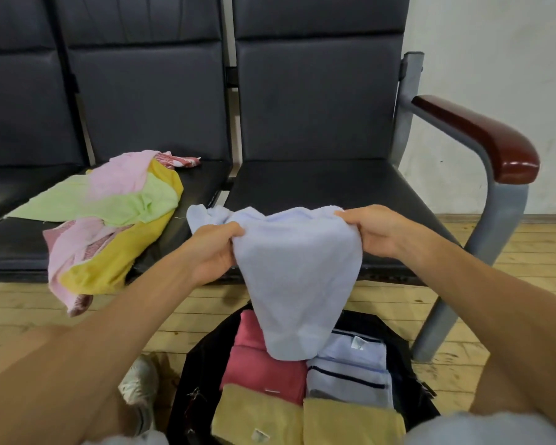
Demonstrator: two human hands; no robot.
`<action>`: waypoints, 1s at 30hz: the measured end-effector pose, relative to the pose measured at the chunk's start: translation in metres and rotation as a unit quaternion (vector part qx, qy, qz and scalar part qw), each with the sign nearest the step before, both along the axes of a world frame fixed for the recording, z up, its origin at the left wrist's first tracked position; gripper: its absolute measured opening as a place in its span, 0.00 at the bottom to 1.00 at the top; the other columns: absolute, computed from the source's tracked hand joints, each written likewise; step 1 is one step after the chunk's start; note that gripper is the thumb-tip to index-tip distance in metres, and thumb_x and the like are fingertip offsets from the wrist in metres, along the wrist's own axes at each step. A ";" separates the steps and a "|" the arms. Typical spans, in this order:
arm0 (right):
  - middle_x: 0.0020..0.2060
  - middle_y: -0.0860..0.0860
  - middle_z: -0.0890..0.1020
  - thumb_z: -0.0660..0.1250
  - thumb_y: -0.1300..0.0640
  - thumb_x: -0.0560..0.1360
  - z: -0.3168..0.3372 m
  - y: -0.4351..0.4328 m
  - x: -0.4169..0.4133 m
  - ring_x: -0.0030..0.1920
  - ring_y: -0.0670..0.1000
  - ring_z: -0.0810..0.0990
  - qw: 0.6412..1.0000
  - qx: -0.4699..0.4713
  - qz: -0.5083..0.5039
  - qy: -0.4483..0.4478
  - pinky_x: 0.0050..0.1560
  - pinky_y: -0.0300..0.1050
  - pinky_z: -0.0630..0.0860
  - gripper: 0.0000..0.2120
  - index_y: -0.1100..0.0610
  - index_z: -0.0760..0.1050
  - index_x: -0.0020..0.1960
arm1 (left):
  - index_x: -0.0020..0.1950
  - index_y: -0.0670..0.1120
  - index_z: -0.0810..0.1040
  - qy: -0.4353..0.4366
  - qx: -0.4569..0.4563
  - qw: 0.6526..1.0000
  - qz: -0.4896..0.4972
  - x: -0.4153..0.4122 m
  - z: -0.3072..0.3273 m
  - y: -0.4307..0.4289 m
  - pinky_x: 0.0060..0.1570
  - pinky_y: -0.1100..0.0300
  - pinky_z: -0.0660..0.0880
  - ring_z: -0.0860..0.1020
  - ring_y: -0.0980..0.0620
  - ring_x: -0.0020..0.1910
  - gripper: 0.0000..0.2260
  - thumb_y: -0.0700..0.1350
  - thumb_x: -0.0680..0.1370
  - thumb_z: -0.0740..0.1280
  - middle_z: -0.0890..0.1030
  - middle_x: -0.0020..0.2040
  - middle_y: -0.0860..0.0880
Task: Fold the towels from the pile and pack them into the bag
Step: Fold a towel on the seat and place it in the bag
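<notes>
A pale blue towel [297, 277] hangs in the air between my hands, in front of the right seat. My left hand [214, 250] grips its upper left edge and my right hand [374, 231] grips its upper right edge. Its lower end droops over the open black bag [193, 374] on the floor. Inside the bag lie folded towels: red ones [264, 370], pale blue striped ones [350, 370] and yellow ones [302, 422]. The loose pile of towels [116, 220], pink, green and yellow, lies on the middle seat and spills over its front edge.
A row of dark padded seats [318, 184] stands against a white wall, with a grey metal frame and a dark red armrest [482, 139] at the right. The floor is light wooden boards. My shoe [140, 383] shows left of the bag.
</notes>
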State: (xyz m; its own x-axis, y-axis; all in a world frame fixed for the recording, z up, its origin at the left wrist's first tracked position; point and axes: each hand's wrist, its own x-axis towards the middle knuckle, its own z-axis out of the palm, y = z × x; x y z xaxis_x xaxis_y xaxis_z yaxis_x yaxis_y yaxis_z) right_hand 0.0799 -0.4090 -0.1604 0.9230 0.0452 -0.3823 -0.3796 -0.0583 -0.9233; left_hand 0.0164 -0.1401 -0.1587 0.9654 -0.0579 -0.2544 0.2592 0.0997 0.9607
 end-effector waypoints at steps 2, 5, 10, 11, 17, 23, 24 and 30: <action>0.57 0.56 0.81 0.75 0.60 0.71 0.000 -0.008 -0.003 0.56 0.57 0.81 0.998 -0.027 0.049 0.039 0.56 0.54 0.79 0.17 0.61 0.80 0.58 | 0.69 0.46 0.70 0.023 0.012 1.000 0.015 0.003 -0.004 0.005 0.41 0.55 0.78 0.79 0.45 0.52 0.19 0.36 0.78 0.59 0.78 0.62 0.40; 0.53 0.58 0.83 0.78 0.63 0.67 -0.001 -0.016 -0.009 0.52 0.56 0.82 0.991 -0.079 0.092 0.059 0.45 0.49 0.82 0.17 0.65 0.81 0.54 | 0.68 0.46 0.71 0.065 0.028 0.997 0.024 0.004 -0.006 0.010 0.41 0.54 0.78 0.80 0.45 0.52 0.18 0.36 0.79 0.61 0.80 0.58 0.41; 0.43 0.57 0.79 0.79 0.61 0.67 -0.002 -0.018 -0.014 0.42 0.52 0.76 0.972 -0.175 0.139 0.070 0.41 0.43 0.76 0.19 0.68 0.81 0.54 | 0.65 0.45 0.76 0.119 0.072 0.990 -0.034 -0.002 -0.019 0.005 0.65 0.46 0.72 0.77 0.44 0.61 0.16 0.42 0.77 0.69 0.81 0.61 0.44; 0.42 0.57 0.78 0.78 0.59 0.68 -0.002 -0.017 -0.014 0.40 0.51 0.76 0.969 -0.186 0.147 0.069 0.40 0.43 0.75 0.19 0.67 0.81 0.54 | 0.64 0.45 0.77 0.120 0.082 0.989 -0.041 -0.004 -0.019 0.003 0.66 0.46 0.71 0.77 0.44 0.61 0.16 0.43 0.77 0.70 0.81 0.60 0.45; 0.55 0.57 0.81 0.73 0.56 0.73 -0.003 -0.008 -0.013 0.55 0.56 0.80 0.983 -0.141 0.120 0.002 0.56 0.50 0.80 0.14 0.61 0.80 0.56 | 0.65 0.44 0.75 0.070 0.066 0.995 -0.007 -0.005 -0.017 0.005 0.59 0.49 0.76 0.78 0.44 0.59 0.17 0.44 0.77 0.69 0.80 0.60 0.45; 0.56 0.57 0.78 0.69 0.61 0.73 -0.002 -0.001 -0.014 0.55 0.56 0.80 0.996 -0.031 0.018 -0.080 0.57 0.53 0.79 0.13 0.59 0.78 0.57 | 0.61 0.44 0.76 0.018 0.123 0.991 0.058 -0.003 -0.012 0.007 0.61 0.49 0.75 0.76 0.47 0.59 0.12 0.47 0.79 0.67 0.78 0.59 0.47; 0.56 0.56 0.78 0.70 0.60 0.74 -0.002 -0.001 -0.013 0.55 0.56 0.80 0.996 -0.020 0.006 -0.087 0.56 0.53 0.80 0.14 0.58 0.77 0.59 | 0.60 0.43 0.77 0.005 0.147 0.987 0.065 -0.001 -0.012 0.009 0.60 0.49 0.76 0.76 0.46 0.58 0.13 0.48 0.79 0.67 0.78 0.59 0.47; 0.57 0.54 0.78 0.74 0.61 0.72 -0.001 -0.012 -0.011 0.57 0.56 0.79 0.996 0.054 -0.033 -0.062 0.56 0.54 0.79 0.20 0.57 0.75 0.62 | 0.64 0.42 0.75 -0.023 0.146 0.983 0.104 0.003 -0.009 0.018 0.60 0.46 0.76 0.77 0.45 0.58 0.17 0.51 0.80 0.65 0.79 0.60 0.46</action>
State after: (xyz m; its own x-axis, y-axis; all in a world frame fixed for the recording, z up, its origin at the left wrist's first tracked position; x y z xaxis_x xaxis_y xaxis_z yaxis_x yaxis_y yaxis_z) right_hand 0.0693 -0.4207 -0.1611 0.9651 0.0186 -0.2612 -0.2618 0.0656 -0.9629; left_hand 0.0196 -0.1220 -0.1681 0.9594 0.2114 -0.1866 0.2179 -0.1362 0.9664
